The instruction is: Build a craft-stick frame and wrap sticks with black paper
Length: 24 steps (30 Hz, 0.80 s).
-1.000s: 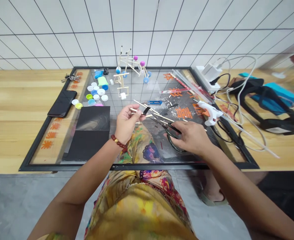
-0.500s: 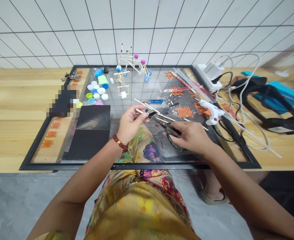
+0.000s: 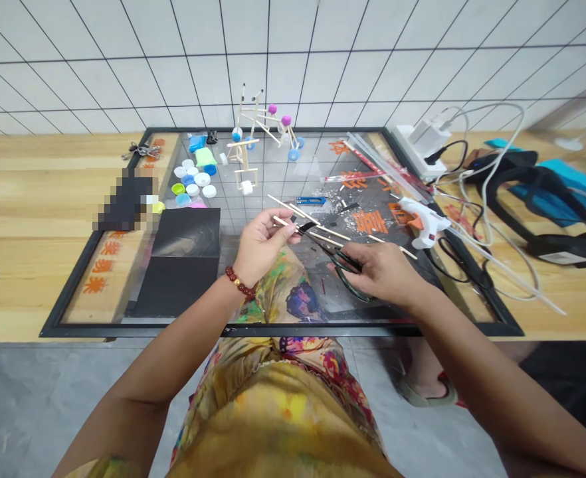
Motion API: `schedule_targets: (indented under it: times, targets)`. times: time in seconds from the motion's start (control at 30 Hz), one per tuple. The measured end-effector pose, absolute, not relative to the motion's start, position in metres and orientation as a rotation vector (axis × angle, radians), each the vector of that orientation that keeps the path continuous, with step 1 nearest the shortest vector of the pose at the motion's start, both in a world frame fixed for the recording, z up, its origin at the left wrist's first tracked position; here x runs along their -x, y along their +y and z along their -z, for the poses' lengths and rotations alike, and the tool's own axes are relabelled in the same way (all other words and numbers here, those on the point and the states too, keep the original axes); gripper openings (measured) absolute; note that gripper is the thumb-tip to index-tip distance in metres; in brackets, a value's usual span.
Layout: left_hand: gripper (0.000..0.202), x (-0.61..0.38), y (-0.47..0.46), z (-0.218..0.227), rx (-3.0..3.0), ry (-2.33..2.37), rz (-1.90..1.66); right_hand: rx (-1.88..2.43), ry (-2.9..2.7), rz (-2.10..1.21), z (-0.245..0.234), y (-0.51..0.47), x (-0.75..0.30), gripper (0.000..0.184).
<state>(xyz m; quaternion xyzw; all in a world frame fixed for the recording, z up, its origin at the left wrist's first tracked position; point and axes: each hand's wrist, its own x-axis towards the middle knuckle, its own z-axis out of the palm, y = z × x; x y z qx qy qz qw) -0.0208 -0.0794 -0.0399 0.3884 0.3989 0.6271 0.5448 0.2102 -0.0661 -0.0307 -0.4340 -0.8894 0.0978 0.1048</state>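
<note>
My left hand (image 3: 266,240) is closed, with thumb and fingers pinching a small black strip (image 3: 307,227) and a thin pale wooden stick (image 3: 286,223) that runs out beside it. In my right hand (image 3: 380,269) is a pair of dark-handled scissors (image 3: 349,271); their blades point left, just below and right of the strip. Whether the blades touch the stick is hard to tell. More pale sticks (image 3: 295,209) lie on the glass mat close to my fingertips. A blue snips tool (image 3: 311,200) rests just beyond them, near small black scraps (image 3: 351,206).
A stick model (image 3: 246,159) with bottle-cap wheels stands at the back. Loose caps (image 3: 202,180) and black sheets (image 3: 186,232) are on the left. To the right are a white glue gun (image 3: 427,226), glue sticks (image 3: 390,166), a power strip (image 3: 417,149), cables and a black headset (image 3: 527,206).
The scissors have drawn back slightly to the right and down from the black strip. My left hand has hardly moved and keeps its pinch.
</note>
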Motion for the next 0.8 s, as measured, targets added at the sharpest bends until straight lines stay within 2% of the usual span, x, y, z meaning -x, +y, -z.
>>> schedule_targets:
  times: [0.17,0.47,0.8]
  targets:
    - [0.023,0.0212,-0.0791,0.0410,-0.943,0.933,-1.475,1.250,-2.606,-0.320,0.0334,-0.0645,-0.2120,0.039]
    - [0.025,0.0213,-0.0813,0.0391,-0.952,0.941,-1.434,1.242,-2.603,-0.345,0.0376,-0.0651,-0.2175,0.026]
    - [0.033,0.0229,-0.0784,0.0429,-1.005,0.894,-1.427,1.248,-2.587,-0.517,0.0325,-0.0687,-0.2145,0.039]
